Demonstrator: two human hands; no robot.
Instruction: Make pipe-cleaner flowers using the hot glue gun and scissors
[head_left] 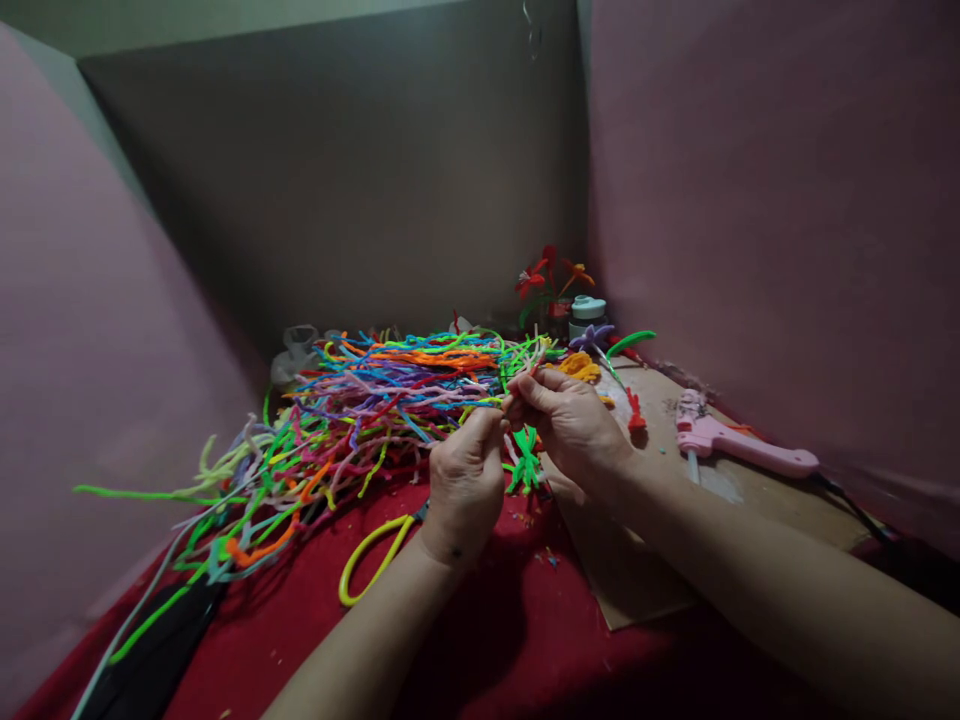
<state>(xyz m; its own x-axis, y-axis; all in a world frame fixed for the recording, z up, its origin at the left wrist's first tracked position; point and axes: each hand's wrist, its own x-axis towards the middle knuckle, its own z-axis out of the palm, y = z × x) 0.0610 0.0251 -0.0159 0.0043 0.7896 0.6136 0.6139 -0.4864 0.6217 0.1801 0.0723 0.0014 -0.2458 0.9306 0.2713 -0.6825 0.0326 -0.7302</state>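
In the head view, my left hand (471,470) and my right hand (577,415) meet near the middle, fingertips almost touching. A pale and reddish pipe cleaner (538,352) pokes up from the pinched thumb and fingers of my right hand. My left hand's fingers are closed too, but what lies between them is hidden. Just below the fingertips sits a bright green bunch of pipe cleaner loops (525,462). Behind and to the left spreads a large heap of multicoloured pipe cleaners (405,385). Yellow-handled scissors (367,560) lie partly behind my left wrist.
A pink hot glue gun (750,445) rests on a cardboard sheet (795,495) at right, its cord trailing away. Red pipe cleaner flowers (551,270), a lidded jar (587,315) and a purple flower (592,336) stand behind. Red cloth (300,650) covers the table.
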